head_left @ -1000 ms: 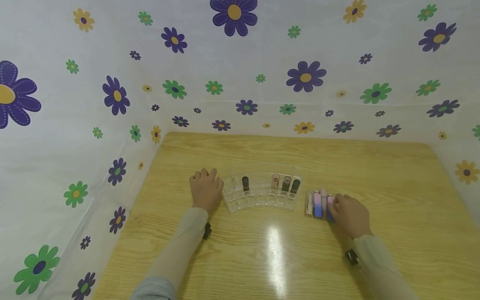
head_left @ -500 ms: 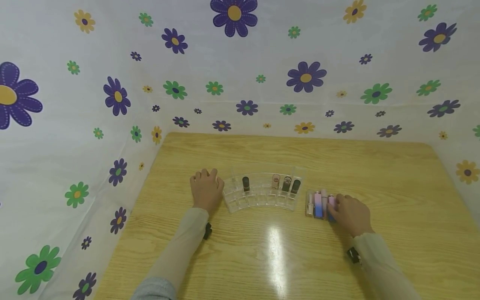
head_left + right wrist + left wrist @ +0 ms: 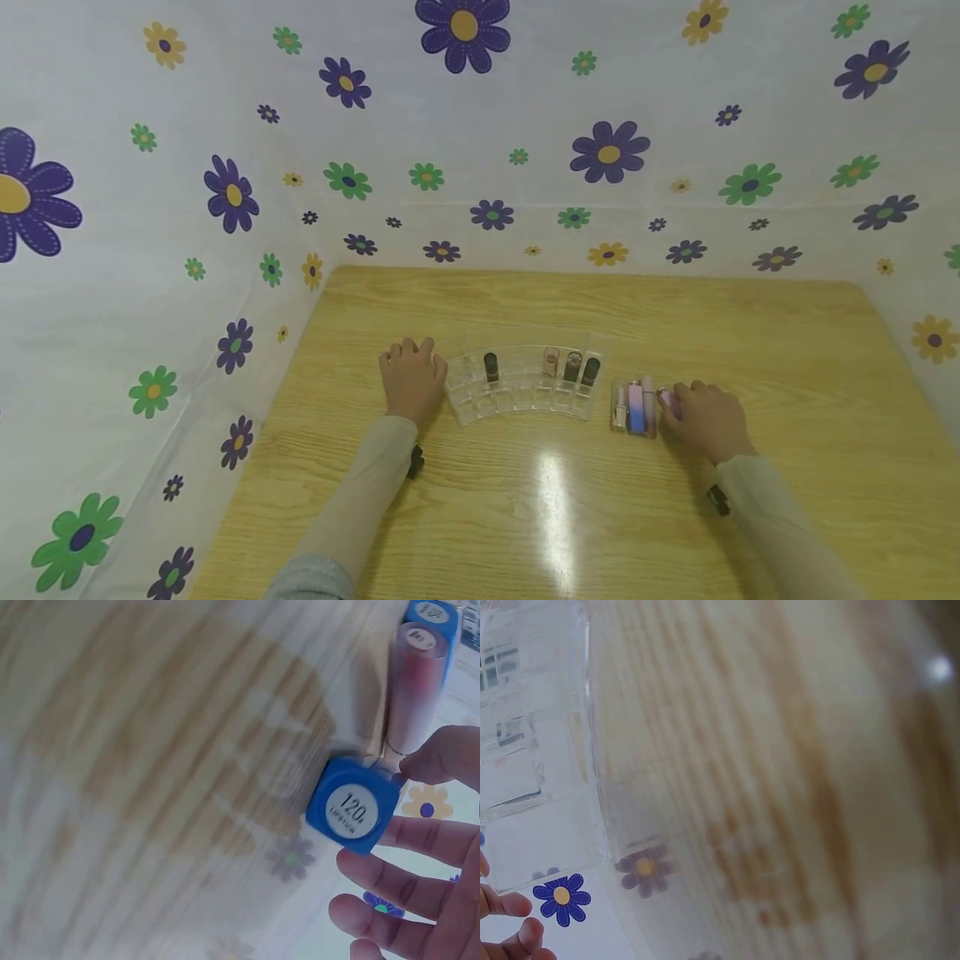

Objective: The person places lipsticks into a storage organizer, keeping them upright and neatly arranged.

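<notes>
Your right hand (image 3: 708, 421) pinches a pink-and-blue lipstick (image 3: 352, 806) beside three tubes (image 3: 636, 408), its long axis running away from you, blue base nearest. Your left hand (image 3: 412, 379), loosely bent, lies by the clear rack (image 3: 517, 402). Flower-print white sheeting (image 3: 525, 108) walls the wood-grain worktop (image 3: 465, 500).

A square lipstick (image 3: 352, 806), pinkish at its far end, blue at its near base labelled "120#", is pinched in the right fingers (image 3: 448, 756). To its left, a clear, curved organizer (image 3: 517, 398) holds four tubes (image 3: 491, 367) in its far row.
</notes>
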{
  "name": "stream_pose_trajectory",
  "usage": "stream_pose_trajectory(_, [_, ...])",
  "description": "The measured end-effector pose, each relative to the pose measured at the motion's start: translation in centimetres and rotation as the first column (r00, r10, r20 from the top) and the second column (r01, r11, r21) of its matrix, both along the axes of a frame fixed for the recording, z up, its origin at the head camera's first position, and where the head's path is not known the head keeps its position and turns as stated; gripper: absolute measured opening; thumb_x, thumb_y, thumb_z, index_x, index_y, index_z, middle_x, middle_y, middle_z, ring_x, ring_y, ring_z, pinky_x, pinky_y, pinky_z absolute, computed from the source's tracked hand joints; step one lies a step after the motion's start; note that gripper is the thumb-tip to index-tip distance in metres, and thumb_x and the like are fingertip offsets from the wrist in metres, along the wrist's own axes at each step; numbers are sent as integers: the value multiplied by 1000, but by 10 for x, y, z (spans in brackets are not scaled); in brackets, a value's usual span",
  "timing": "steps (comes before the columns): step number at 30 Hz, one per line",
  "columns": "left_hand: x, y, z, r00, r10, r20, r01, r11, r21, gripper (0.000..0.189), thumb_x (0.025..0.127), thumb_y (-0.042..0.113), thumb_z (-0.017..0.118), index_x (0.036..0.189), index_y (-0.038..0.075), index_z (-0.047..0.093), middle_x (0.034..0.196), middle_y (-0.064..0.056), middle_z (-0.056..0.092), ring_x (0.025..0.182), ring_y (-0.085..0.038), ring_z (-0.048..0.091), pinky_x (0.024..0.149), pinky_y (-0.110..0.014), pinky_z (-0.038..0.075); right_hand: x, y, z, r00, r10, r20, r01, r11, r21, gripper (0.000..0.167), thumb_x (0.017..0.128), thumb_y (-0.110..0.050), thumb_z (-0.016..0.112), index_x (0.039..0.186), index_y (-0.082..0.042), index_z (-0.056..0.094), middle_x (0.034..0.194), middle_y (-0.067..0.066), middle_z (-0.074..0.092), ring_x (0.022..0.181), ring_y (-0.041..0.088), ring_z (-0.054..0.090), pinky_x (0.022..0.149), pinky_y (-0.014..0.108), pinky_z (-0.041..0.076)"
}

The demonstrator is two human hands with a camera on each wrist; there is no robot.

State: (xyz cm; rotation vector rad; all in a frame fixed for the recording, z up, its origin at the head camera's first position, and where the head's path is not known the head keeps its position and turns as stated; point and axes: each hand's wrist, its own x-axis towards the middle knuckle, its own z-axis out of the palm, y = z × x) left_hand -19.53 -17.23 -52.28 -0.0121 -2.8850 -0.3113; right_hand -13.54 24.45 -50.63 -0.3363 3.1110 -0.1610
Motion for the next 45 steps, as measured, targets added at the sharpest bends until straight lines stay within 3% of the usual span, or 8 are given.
stream_pose_trajectory(5, [0,0,-1,1000,0,-13,0,1000,0,30,92,26,45,113,11,60,91,-11,55,86,-30,50,89,-50,38,-3,2,0,998,52,-27,-51,997,54,34,85,-30,59,92,3,64,76,17,62,65,32,58,56,46,48])
stream_pose_trajectory(12, [-1,-1,-3,1000,-1,3,1,1000,-7,32,93,28,41,113,11,59,91,-11,53,87,-30,48,89,-50,37,-1,4,0,992,115,-61,-109,990,95,30,84,-30,60,74,-2,58,67,12,58,58,27,54,51,41,46])
stream_pose_trajectory(25, [0,1,3,1000,-6,13,6,1000,-4,33,93,28,39,114,11,59,91,-11,53,86,-30,49,86,-49,38,0,10,-4,971,196,-135,-183,978,105,22,80,-22,63,72,-4,53,61,6,50,51,17,45,46,32,40])
stream_pose_trajectory(32, [0,0,1,1000,-4,18,4,1000,-19,35,93,30,37,114,11,58,91,-10,53,86,-29,48,85,-49,38,-2,10,-2,970,170,-177,-161,985,64,30,85,-30,60,68,-8,47,61,3,46,54,18,43,49,33,38])
stream_pose_trajectory(35, [0,0,1,1000,-5,6,5,1000,-16,34,93,29,39,113,11,59,90,-10,53,85,-29,48,84,-48,39,-4,9,0,929,210,-304,-204,978,52,32,85,-30,60,67,-8,46,59,4,45,52,19,43,48,33,37])
stream_pose_trajectory(39, [0,0,0,1000,-6,-17,6,1000,-14,30,92,27,42,110,11,60,88,-10,54,83,-29,49,82,-47,40,-7,8,4,836,278,-472,-285,957,59,39,93,-36,44,69,-6,48,59,5,45,50,20,44,46,34,37])
stream_pose_trajectory(42, [-1,-1,-2,999,-8,-31,8,1000,-18,29,92,27,42,108,11,60,87,-10,53,82,-29,49,80,-46,40,-7,6,9,806,300,-510,-324,945,45,50,97,-43,27,72,-6,49,63,5,46,55,22,47,50,36,38])
stream_pose_trajectory(45, [-1,-1,-4,999,-10,-46,9,1000,-23,29,91,28,42,107,11,60,85,-9,53,81,-29,49,80,-46,40,-7,1,16,779,325,-536,-360,932,42,45,95,-40,30,75,-5,52,68,7,51,62,25,52,55,39,42])
